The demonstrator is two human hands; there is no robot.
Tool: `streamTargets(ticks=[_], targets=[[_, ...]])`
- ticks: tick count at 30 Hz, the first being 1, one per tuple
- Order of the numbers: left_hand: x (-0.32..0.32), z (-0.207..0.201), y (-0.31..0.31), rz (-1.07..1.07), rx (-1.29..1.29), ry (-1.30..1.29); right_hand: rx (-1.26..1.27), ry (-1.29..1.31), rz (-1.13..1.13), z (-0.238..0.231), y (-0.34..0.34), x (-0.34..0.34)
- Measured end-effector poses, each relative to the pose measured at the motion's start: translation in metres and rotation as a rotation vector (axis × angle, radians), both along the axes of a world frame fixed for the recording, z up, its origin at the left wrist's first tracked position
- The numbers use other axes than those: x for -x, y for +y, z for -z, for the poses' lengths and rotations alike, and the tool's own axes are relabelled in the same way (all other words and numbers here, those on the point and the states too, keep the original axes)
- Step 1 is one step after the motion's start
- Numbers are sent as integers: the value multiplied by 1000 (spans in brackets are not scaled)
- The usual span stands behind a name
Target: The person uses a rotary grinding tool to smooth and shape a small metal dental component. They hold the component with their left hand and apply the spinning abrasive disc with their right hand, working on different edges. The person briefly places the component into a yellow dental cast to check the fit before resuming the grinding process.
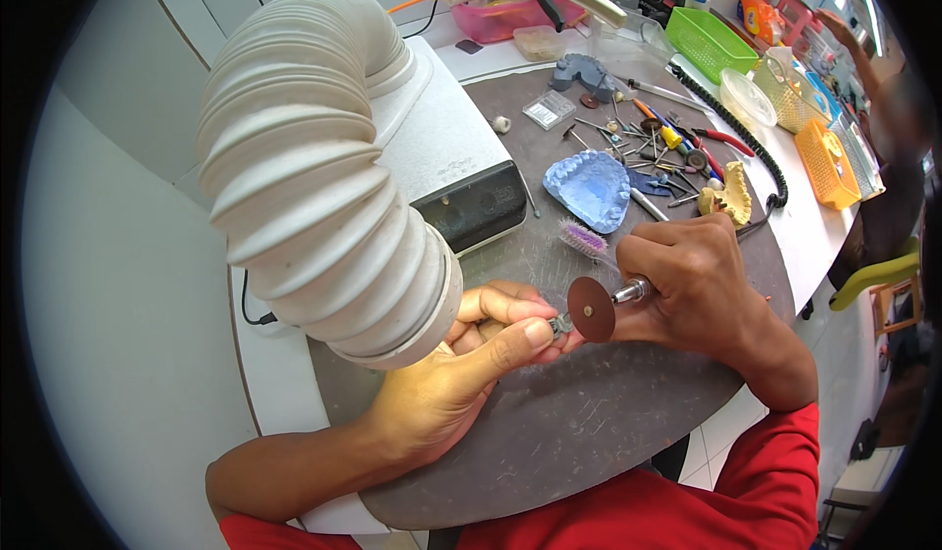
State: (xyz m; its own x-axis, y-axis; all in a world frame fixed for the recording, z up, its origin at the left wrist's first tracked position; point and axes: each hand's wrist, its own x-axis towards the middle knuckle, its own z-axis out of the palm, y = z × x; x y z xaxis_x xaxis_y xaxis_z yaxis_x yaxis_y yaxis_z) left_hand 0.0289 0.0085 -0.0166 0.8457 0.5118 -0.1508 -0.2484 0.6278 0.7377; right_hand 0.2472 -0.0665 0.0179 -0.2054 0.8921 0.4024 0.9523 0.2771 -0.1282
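Pinched between the thumb and fingers of my left hand (456, 373) is a small grey metal dental piece (560, 326). My right hand (692, 280) is wrapped round a rotary handpiece (631, 291) fitted with a round brown cutting disc (595, 328). The disc's edge is right beside the metal piece; whether they touch I cannot tell. Just beyond my right hand lie a brush with purple bristles (584, 237), a blue dental cast (589, 189) and a yellowish dental cast (728, 197).
A white ribbed suction hose (314, 177) arches over my left hand from a white box (442, 113). Loose burs and tools (653, 143) litter the far bench (549, 432). A coiled black cord (746, 138) runs along the right. Green basket (711, 45) and orange basket (826, 165) stand beyond.
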Motion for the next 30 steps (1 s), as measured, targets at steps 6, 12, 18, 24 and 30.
streamTargets(ticks=[6,12,18,24,30], targets=[[0,0,0,2,0,1,-2,4,-4,0,0,0],[1,2,2,12,22,-33,3,8,-9,1,0,0],[1,0,1,4,22,-20,-4,4,-14,1,0,0],[1,0,2,13,26,-19,-18,-7,-27,1,0,0],[1,2,2,18,21,-30,-24,-5,-39,1,1,0]])
